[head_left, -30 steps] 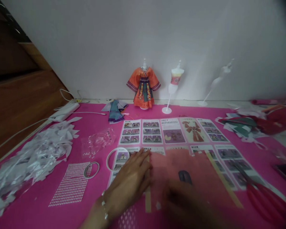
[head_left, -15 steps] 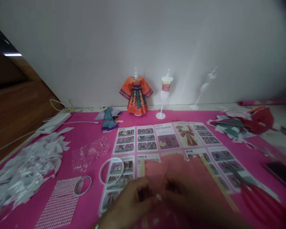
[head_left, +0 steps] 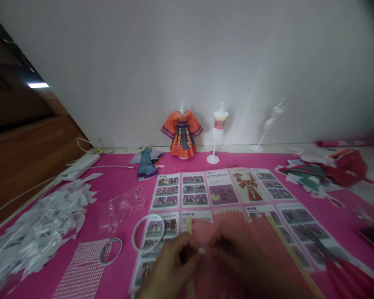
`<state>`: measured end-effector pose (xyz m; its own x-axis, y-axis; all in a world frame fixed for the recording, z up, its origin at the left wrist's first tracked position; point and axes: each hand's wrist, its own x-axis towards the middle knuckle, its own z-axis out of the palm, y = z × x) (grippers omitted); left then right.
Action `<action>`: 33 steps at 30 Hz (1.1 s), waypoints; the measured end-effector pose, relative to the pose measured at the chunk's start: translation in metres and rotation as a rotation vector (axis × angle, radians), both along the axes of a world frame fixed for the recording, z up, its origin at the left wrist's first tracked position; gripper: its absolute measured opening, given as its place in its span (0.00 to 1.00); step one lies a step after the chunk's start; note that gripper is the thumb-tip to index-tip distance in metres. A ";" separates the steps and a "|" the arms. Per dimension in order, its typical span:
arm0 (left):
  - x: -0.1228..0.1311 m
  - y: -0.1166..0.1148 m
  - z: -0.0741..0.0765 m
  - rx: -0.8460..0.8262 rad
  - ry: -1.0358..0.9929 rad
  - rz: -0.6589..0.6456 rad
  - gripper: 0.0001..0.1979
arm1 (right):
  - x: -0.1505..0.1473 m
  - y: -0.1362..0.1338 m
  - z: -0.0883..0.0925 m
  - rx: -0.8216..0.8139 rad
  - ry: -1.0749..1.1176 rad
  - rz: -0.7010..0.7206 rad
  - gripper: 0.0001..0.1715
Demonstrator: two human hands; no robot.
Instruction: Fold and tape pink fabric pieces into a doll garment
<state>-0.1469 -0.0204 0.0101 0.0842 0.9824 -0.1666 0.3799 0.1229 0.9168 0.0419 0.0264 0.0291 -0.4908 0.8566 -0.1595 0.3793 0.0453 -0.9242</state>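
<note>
My left hand (head_left: 177,261) is closed in a pinch, with a small piece of white tape (head_left: 202,250) at its thumb and fingertip. Close by on the right, my right hand (head_left: 237,249) also has its fingers pinched together; what they hold, if anything, is hidden. Beneath both hands lies a sheer coral-pink fabric (head_left: 268,257) with yellow edging down its sides. A few tiny white bits stick near its top edge. The fabric covers part of a printed instruction sheet (head_left: 195,166) with step pictures.
Two tape rolls, a larger ring (head_left: 134,236) and a smaller one (head_left: 101,257), lie left beside a sheet of rhinestones (head_left: 81,270). Red-handled scissors (head_left: 339,270) rest right. White scraps (head_left: 50,224), a dressed mannequin (head_left: 182,133), two barer ones and fabric scraps (head_left: 327,170) stand around.
The view has tilted up slightly, so everything sits lower. My fingers have shifted a little over the fabric, and the white tape now shows between the two hands' fingertips.
</note>
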 end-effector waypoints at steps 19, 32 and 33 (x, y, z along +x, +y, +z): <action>0.001 -0.001 0.015 0.073 0.201 0.021 0.08 | -0.014 0.013 0.006 0.286 -0.399 0.136 0.09; 0.003 -0.002 0.011 0.355 0.582 -0.124 0.09 | -0.033 0.057 0.004 0.312 -0.493 0.200 0.10; 0.004 -0.002 0.006 0.388 0.602 -0.149 0.10 | -0.036 0.059 0.005 0.313 -0.490 0.220 0.11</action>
<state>-0.1425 -0.0227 0.0163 0.2251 0.9654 0.1317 0.8190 -0.2607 0.5112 0.0061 0.0851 0.0340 -0.5946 0.7861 -0.1689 0.7070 0.4112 -0.5754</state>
